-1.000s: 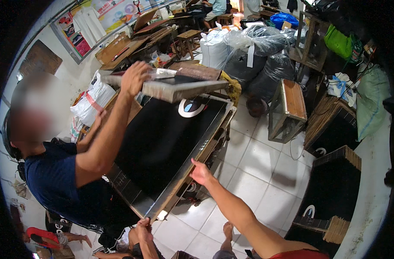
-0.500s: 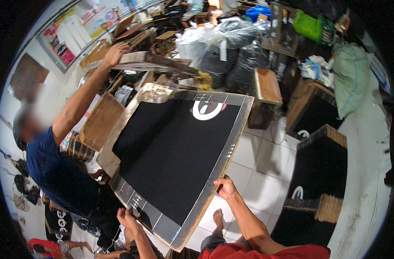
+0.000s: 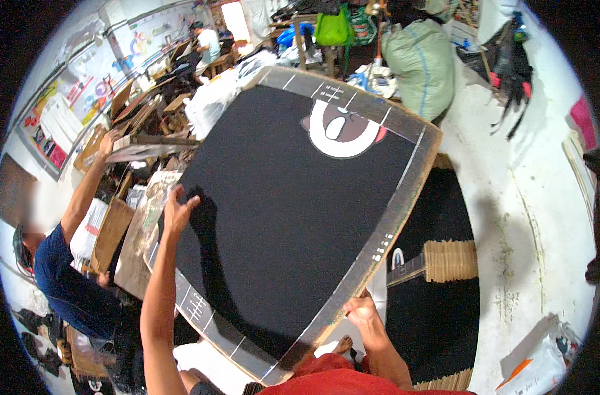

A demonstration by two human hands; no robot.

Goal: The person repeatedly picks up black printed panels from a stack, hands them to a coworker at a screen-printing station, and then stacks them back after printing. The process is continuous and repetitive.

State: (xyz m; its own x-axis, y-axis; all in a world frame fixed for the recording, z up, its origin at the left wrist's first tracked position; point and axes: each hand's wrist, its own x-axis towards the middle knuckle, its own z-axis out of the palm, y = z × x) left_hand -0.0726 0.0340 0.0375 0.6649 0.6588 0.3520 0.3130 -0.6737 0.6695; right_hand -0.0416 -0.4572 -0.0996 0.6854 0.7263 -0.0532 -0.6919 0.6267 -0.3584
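Observation:
A large printing board (image 3: 405,191) with a pale marked border is tilted up in front of me. Over it lies a black cloth panel (image 3: 280,217), printed near the far edge with a white and brown cartoon face (image 3: 343,131). My right hand (image 3: 362,309) is closed on the board's near right edge, thumb on top. My left hand (image 3: 180,209) is over the cloth's left side with thumb and fingers apart, holding nothing; its shadow falls on the cloth. I cannot tell whether it touches the cloth.
At the left a co-worker in a navy shirt (image 3: 76,276) reaches to a stack of wooden boards (image 3: 142,150). More black-covered boards (image 3: 438,316) stand in a row along the right wall. Behind are a green sack (image 3: 422,69) and plastic-wrapped bundles (image 3: 214,99).
My view and the board have swung right, toward the stacked boards by the wall. My left hand has let go of the board's near left edge and risen over the cloth. My right hand keeps its grip.

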